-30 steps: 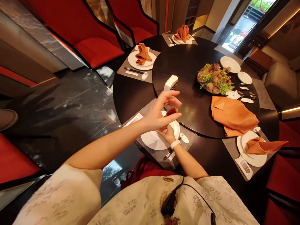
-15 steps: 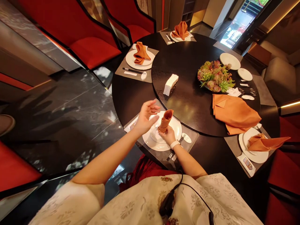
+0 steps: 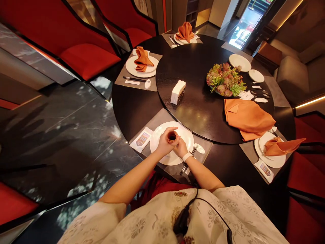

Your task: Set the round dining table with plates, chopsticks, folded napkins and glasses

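Observation:
An orange cloth napkin (image 3: 172,136), rolled into a tube, stands over the white plate (image 3: 155,137) in front of me. My left hand (image 3: 165,141) is wrapped round its upper part, thumb and forefinger circling the open top. Below and to the right, my right hand (image 3: 181,147) grips the lower part, fingers closed and partly hidden behind the left hand. Beneath the plate lies a grey placemat (image 3: 160,117). A printed white packet (image 3: 141,139) is left of the plate; black chopsticks (image 3: 186,166) and a white spoon (image 3: 199,148) are to its right.
On the dark turntable stand a white tissue holder (image 3: 178,92) and a flower arrangement (image 3: 225,80). A heap of flat orange napkins (image 3: 248,117) lies at the right. Folded orange napkins (image 3: 143,60) sit on other plates round the table. Red chairs (image 3: 88,59) stand at the left.
My left hand, open and apart before, has closed round the upper part of the rolled napkin. The right hand keeps its hold. The view has shifted slightly to the right.

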The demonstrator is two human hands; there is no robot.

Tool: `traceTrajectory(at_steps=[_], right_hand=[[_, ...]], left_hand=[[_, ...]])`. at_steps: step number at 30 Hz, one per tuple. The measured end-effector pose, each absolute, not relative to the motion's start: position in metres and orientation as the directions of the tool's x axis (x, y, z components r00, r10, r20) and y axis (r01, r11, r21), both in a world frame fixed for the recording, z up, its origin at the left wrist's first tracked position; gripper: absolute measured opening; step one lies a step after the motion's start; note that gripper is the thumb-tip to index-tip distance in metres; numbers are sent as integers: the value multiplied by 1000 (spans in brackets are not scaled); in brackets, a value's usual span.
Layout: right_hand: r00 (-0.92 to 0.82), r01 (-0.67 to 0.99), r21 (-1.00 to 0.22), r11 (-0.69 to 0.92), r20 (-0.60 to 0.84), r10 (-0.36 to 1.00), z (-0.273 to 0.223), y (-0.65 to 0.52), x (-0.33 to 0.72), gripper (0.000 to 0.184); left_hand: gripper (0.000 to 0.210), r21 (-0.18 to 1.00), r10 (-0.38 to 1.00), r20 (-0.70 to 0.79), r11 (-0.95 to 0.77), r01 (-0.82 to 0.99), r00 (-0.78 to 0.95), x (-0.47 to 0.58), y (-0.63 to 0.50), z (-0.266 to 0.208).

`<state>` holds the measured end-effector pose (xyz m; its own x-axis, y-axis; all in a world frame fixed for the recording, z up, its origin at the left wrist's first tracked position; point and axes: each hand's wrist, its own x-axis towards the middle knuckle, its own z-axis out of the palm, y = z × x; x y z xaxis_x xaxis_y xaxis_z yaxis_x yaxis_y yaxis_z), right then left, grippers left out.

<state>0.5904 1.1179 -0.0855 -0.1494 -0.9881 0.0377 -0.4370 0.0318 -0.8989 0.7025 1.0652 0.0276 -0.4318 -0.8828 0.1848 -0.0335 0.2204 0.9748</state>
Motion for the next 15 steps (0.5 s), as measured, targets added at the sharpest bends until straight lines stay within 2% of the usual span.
traceTrajectory(at_steps=[4,7,11,15], right_hand=[[-167,-408,-913,31,41,-985,-92,1119,590,45],[-164,-399,-915,53,14,-986,-93,1120,590,42],[-171,-414,-907,79,-8,-985,-91,1122,591,44],[-182,-438,-896,79,3,-983,-94,1122,592,53]], left_hand=[[36,962,-861,242,272,-3,-448,703,1065,67],[44,940,-835,338,325,105,-434,708,1063,95],[55,865,-822,488,411,287,-293,725,1059,128],[53,880,-890,406,320,350,-208,748,1060,141]])
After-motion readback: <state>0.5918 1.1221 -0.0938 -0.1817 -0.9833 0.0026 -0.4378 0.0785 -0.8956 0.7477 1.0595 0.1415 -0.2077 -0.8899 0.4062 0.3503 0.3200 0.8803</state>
